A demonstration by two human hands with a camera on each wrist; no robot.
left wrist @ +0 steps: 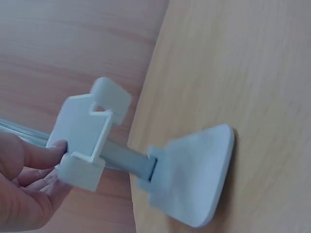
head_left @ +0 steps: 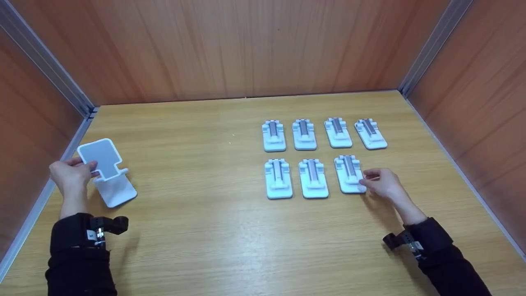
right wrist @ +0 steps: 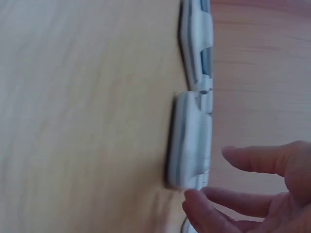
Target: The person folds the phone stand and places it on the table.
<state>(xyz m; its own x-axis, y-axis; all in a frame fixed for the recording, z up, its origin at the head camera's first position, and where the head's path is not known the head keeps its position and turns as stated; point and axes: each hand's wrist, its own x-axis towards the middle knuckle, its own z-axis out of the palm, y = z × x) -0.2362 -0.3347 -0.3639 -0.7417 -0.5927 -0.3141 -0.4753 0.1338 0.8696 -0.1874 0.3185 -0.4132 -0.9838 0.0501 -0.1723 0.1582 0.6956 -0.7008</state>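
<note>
At the left of the table my left hand (head_left: 73, 174) pinches the upper plate of an unfolded white phone stand (head_left: 117, 191) between thumb and fingers. In the left wrist view, that stand's base (left wrist: 197, 172) rests on the wood and its post leans up to the plate (left wrist: 80, 126). On the other side, my right hand (head_left: 383, 183) is at the right edge of a folded phone stand (head_left: 348, 174), the last of the front row. The right wrist view shows its thumb (right wrist: 257, 159) apart from the fingers, with fingertips by the stand's corner; contact is unclear.
Two more folded phone stands (head_left: 313, 179) lie in the front row, and several form a back row (head_left: 304, 135). Wood-grain panels (head_left: 246, 49) wall the table (head_left: 197, 230) at the back and both sides. Tiny pale specks (head_left: 233, 135) lie near the middle.
</note>
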